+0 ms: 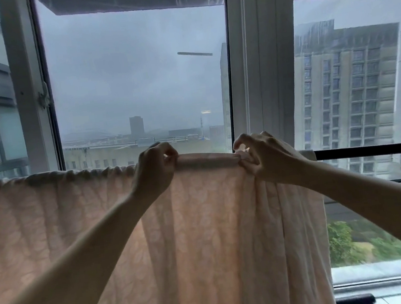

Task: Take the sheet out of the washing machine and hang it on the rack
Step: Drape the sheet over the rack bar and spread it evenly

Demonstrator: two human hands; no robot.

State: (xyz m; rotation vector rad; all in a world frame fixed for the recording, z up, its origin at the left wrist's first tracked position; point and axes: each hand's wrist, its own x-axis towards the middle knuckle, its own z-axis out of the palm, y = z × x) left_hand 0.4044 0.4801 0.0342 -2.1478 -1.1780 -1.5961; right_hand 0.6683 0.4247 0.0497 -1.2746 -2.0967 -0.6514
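Window (139, 89) glass fills the background, grey towers beyond it. Pale pink sheet (201, 225) with a faint leaf pattern hangs draped over the dark rack bar (366, 151), bunched along its left stretch. Left hand (156, 170) and right hand (263, 158) each pinch the sheet's top fold at the bar. No writing is legible.

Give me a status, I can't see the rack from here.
Left hand and right hand both pinching sheet at top fold. Sheet draped over black rail, bunched at right. Nothing in the way.
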